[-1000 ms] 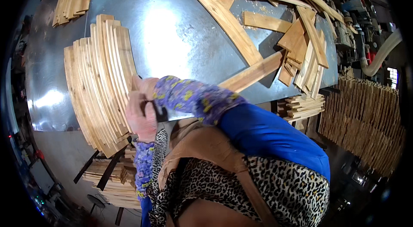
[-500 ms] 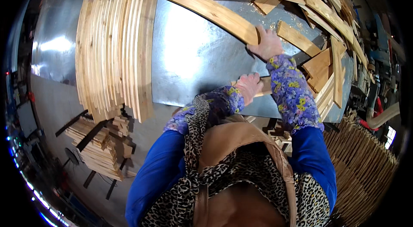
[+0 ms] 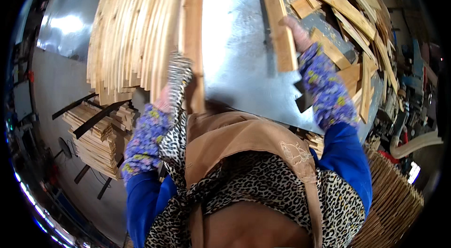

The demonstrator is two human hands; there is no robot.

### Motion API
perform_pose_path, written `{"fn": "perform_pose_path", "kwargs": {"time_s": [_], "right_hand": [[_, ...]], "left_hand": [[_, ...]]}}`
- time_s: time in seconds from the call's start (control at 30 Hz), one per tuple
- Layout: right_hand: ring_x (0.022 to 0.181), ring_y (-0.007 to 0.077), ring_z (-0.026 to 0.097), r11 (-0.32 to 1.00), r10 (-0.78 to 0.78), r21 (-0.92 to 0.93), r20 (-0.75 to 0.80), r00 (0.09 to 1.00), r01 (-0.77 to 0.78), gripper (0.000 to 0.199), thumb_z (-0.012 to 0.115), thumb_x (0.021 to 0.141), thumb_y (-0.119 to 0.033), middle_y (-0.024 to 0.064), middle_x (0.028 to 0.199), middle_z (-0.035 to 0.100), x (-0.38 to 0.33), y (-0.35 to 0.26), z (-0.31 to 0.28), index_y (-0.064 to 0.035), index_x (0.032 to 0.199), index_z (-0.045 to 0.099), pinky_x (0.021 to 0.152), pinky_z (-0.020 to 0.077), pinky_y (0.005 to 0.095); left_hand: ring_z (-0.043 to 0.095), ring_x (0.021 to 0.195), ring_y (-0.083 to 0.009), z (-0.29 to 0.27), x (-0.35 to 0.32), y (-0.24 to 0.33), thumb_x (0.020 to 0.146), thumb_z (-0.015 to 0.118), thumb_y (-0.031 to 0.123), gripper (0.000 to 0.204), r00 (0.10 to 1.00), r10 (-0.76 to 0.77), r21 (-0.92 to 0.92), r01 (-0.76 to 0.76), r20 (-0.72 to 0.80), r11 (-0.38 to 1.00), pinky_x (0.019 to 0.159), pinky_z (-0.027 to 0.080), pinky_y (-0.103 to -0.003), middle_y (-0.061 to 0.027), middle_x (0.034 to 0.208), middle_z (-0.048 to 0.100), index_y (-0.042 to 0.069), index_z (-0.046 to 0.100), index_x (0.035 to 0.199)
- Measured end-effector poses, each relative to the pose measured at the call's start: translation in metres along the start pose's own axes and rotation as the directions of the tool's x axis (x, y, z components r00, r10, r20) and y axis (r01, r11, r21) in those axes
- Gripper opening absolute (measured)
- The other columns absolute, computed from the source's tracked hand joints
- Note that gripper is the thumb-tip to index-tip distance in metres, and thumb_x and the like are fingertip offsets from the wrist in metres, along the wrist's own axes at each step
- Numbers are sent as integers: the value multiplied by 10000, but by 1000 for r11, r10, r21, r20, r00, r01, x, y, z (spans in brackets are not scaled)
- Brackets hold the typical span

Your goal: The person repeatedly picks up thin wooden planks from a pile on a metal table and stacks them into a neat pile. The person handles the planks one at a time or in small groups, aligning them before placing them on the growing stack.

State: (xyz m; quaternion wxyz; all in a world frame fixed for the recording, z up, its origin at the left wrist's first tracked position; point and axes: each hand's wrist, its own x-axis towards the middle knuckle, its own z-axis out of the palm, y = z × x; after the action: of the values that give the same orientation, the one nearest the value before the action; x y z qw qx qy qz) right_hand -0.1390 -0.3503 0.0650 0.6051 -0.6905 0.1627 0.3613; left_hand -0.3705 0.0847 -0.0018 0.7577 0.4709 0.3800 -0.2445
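Observation:
My right hand grips a long wooden plank near its closer end, at the right of the metal tabletop. The plank slants away toward the top edge. My left hand is by the near right end of a row of upright wooden boards. A leopard-print tie hangs in front of it and motion smears it, so its fingers do not show. Just right of that hand, a blurred brown board stands along the row's right side.
Loose planks and offcuts lie heaped at the right, with wood shavings among them. More boards are piled on a dark-barred stand below left. A large stack of thin slats stands at the lower right. The shiny metal tabletop lies between my hands.
My left hand has swung left from the near table edge to the row of boards. My right hand remains at the right, its plank now pointing more straight away. The view has shifted.

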Motion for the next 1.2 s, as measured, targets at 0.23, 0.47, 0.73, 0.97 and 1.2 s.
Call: {"fn": "perform_pose_path", "kwargs": {"time_s": [0.23,0.47,0.73,0.97,1.2], "right_hand": [[1287,444,673,488,-141,846,320,937,-215,750,745,902,-372,268,1378,712,52,107,165,50,1495,565,1181,498,609],[773,280,608,951,299,-89,507,808,-296,544,412,1143,-452,180,965,717,51,91,236,12,1277,662,695,505,444],[1097,366,750,352,-305,-673,574,759,651,409,609,985,-321,193,1158,786,88,19,232,-63,1261,766,974,597,485],[1386,371,556,-48,-663,-977,-123,738,-206,627,682,866,-39,232,1496,540,183,-108,-67,-124,1481,596,1160,456,552],[1115,462,707,67,-548,-955,206,811,288,774,775,757,-330,276,1113,742,201,-150,-42,-53,1458,599,991,567,576]], "left_hand": [[757,1119,-305,67,11,-18,1016,617,338,653,965,249,-380,-202,80,903,899,646,-419,-195,1309,742,16,559,1582],[697,1011,-417,30,20,-2,976,652,173,419,785,619,899,-292,30,327,908,578,-553,-199,1184,721,35,663,1372],[616,1270,-411,52,-6,49,907,789,369,641,567,678,884,-296,467,-362,1222,386,-605,-192,1300,700,28,647,1431],[634,1284,-403,108,7,94,847,839,233,570,702,550,889,-406,452,-213,1112,499,-555,-188,1316,705,62,664,1362],[564,1472,-372,232,153,82,946,734,95,707,852,325,679,-524,412,514,1176,489,-477,-239,1574,585,12,487,1604]]}}
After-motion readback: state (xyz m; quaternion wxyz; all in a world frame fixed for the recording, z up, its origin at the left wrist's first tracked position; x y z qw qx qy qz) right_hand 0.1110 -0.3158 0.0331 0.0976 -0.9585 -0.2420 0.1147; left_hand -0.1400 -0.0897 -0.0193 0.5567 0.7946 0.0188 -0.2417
